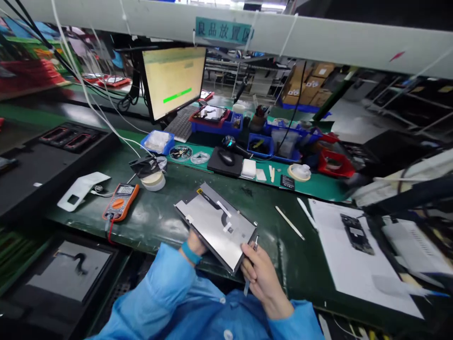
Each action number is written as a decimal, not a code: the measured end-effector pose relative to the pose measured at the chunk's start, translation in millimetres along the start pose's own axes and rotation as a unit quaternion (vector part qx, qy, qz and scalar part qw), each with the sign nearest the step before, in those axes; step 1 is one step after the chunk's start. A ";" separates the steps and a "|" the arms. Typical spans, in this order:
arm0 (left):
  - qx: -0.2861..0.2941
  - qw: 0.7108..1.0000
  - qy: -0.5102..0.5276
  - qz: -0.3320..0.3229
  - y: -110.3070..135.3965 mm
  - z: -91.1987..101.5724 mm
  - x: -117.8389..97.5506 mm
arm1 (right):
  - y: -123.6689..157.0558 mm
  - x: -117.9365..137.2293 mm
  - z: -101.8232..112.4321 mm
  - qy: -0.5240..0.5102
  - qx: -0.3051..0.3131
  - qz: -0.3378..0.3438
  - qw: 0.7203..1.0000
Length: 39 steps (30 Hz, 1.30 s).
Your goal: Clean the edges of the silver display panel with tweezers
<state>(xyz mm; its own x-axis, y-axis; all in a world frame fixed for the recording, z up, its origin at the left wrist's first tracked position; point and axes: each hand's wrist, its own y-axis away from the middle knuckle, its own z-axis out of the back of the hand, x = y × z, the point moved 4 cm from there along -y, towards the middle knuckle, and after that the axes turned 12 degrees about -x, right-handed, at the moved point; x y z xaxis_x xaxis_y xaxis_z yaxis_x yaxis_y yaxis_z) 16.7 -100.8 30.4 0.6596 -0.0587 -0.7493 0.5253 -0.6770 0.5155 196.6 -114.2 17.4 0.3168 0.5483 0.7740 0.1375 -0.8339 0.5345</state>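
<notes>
A tablet-sized display panel (pixel 208 219) is tilted over the bench's front edge, its silvery back up, with a dark ribbon cable and white tape strips on it. My left hand (pixel 196 243), with a teal band at the wrist, supports it from below; those fingers are mostly hidden under the panel. My right hand (pixel 262 274) pinches the panel's near right corner between thumb and fingers. The same hand also holds a slim metal tool (pixel 247 287), which looks like tweezers; its tip shows above the fingers.
An orange multimeter (pixel 121 203) and a tape roll (pixel 154 181) lie to the left. A similar panel (pixel 71 269) rests in a black tray at lower left. To the right are a white stick (pixel 289 222) and a circuit board (pixel 356 233) on white paper (pixel 354 274). A monitor (pixel 173 80) stands behind.
</notes>
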 end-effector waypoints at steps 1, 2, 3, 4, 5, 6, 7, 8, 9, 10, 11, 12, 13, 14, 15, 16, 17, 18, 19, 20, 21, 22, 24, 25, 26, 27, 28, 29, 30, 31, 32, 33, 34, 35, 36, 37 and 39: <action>0.003 0.999 0.040 0.007 6.4 8.8 0.0 | 5.4 -3.3 4.2 0.004 -0.008 0.006 1.000; 0.017 0.996 0.085 0.020 12.5 15.8 0.1 | 10.0 -6.3 7.2 0.011 -0.014 0.014 1.000; 0.034 0.991 0.126 0.034 17.8 21.3 -0.1 | 13.7 -8.9 9.0 0.019 -0.019 0.025 0.999; 0.046 0.987 0.150 0.040 22.0 26.3 -0.8 | 16.5 -11.2 9.5 0.031 -0.021 0.037 0.999; 0.053 0.986 0.154 0.042 24.7 31.1 -1.5 | 18.3 -13.2 8.9 0.047 -0.017 0.047 0.998; 0.047 0.989 0.136 0.034 25.7 36.2 -2.7 | 19.3 -14.6 7.7 0.067 -0.010 0.057 0.996; 0.032 0.993 0.107 0.022 25.0 42.0 -4.4 | 19.7 -15.5 6.3 0.091 -0.001 0.067 0.994; 0.018 0.997 0.075 0.013 23.0 47.6 -6.8 | 19.7 -15.6 5.2 0.114 0.009 0.076 0.991; 0.011 0.999 0.046 0.011 20.1 52.9 -9.8 | 19.4 -14.7 4.8 0.135 0.019 0.086 0.987; 0.002 1.000 0.021 0.011 16.3 58.5 -14.0 | 19.1 -12.9 5.5 0.148 0.023 0.099 0.984; -0.009 1.000 -0.006 0.008 12.0 64.3 -19.7 | 18.9 -10.1 7.6 0.154 0.020 0.113 0.981; -0.019 0.999 -0.037 0.006 7.3 69.9 -26.6 | 18.9 -7.0 10.9 0.152 0.012 0.126 0.980; -0.028 0.997 -0.070 -0.007 2.3 74.7 -35.2 | 18.9 -3.9 15.3 0.145 0.000 0.134 0.980; -0.034 0.994 -0.107 -0.015 -2.9 78.4 -43.9 | 19.2 -1.3 20.2 0.136 -0.011 0.136 0.981; -0.033 0.988 -0.150 -0.022 -8.4 80.5 -52.4 | 19.7 0.9 25.1 0.125 -0.021 0.136 0.983; -0.025 0.981 -0.192 -0.024 -14.1 81.3 -60.0 | 20.2 3.0 29.9 0.115 -0.030 0.136 0.984; -0.014 0.972 -0.232 -0.024 -19.8 81.1 -66.6 | 20.9 4.9 34.1 0.108 -0.036 0.137 0.984; -0.013 0.963 -0.268 -0.028 -25.6 81.1 -72.6 | 21.6 6.8 37.9 0.105 -0.042 0.143 0.983; -0.015 0.955 -0.294 -0.040 -31.1 81.0 -78.4 | 22.3 8.9 41.3 0.104 -0.049 0.152 0.982; -0.019 0.948 -0.311 -0.057 -35.9 81.0 -83.8 | 23.0 11.0 44.2 0.105 -0.054 0.163 0.980; -0.029 0.940 -0.329 -0.080 -39.4 81.5 -89.0 | 23.5 13.0 46.5 0.108 -0.057 0.173 0.977; -0.044 0.929 -0.350 -0.114 -41.0 82.1 -94.3 | 23.9 15.1 48.4 0.111 -0.058 0.182 0.975; -0.092 0.880 -0.418 -0.206 -35.8 83.5 -104.5 | 24.6 19.5 51.0 0.123 -0.055 0.199 0.971; -0.117 0.843 -0.454 -0.265 -28.0 82.8 -108.6 | 25.0 22.3 51.9 0.137 -0.054 0.213 0.966; -0.134 0.801 -0.500 -0.301 -17.6 81.2 -109.0 | 25.8 25.7 52.4 0.157 -0.055 0.234 0.958; -0.127 0.787 -0.508 -0.325 -5.0 78.2 -105.9 | 26.9 29.4 52.6 0.182 -0.059 0.260 0.946; -0.095 0.808 -0.492 -0.311 8.2 74.7 -97.4 | 28.2 33.0 52.6 0.208 -0.066 0.285 0.933; -0.034 0.849 -0.453 -0.272 22.4 69.6 -84.3 | 29.7 36.1 52.4 0.229 -0.072 0.307 0.921; 0.052 0.879 -0.431 -0.200 37.5 62.4 -65.5 | 31.2 38.3 51.8 0.239 -0.077 0.321 0.913; 0.159 0.888 -0.420 -0.099 54.6 53.9 -42.1 | 32.7 39.5 51.0 0.237 -0.080 0.328 0.911; 0.242 0.884 -0.400 -0.011 72.3 46.0 -20.1 | 34.4 39.7 49.7 0.225 -0.078 0.332 0.913; 0.301 0.870 -0.384 0.066 88.3 38.9 0.2 | 36.5 39.0 47.9 0.207 -0.071 0.336 0.916; 0.334 0.861 -0.362 0.123 100.8 32.5 17.2 | 39.0 37.4 45.4 0.191 -0.058 0.341 0.919; 0.333 0.870 -0.324 0.166 108.5 27.0 30.6 | 42.0 35.1 42.3 0.183 -0.039 0.347 0.919; 0.303 0.892 -0.272 0.198 111.6 22.9 40.5 | 45.5 32.2 39.0 0.184 -0.016 0.354 0.917; 0.273 0.907 -0.224 0.228 112.8 19.9 48.4 | 49.1 28.9 35.6 0.192 0.011 0.360 0.913; 0.214 0.928 -0.156 0.260 110.2 17.9 57.1 | 55.9 23.2 30.4 0.215 0.072 0.370 0.901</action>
<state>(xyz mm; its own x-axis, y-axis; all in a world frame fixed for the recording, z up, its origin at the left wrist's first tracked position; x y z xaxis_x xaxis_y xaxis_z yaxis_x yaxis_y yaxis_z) 102.7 -191.9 37.0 0.5409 -0.6247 -0.5632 -0.1269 -0.7226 0.6795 240.1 -149.9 54.9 -0.0164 -0.2120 0.9771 0.1672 -0.9641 -0.2064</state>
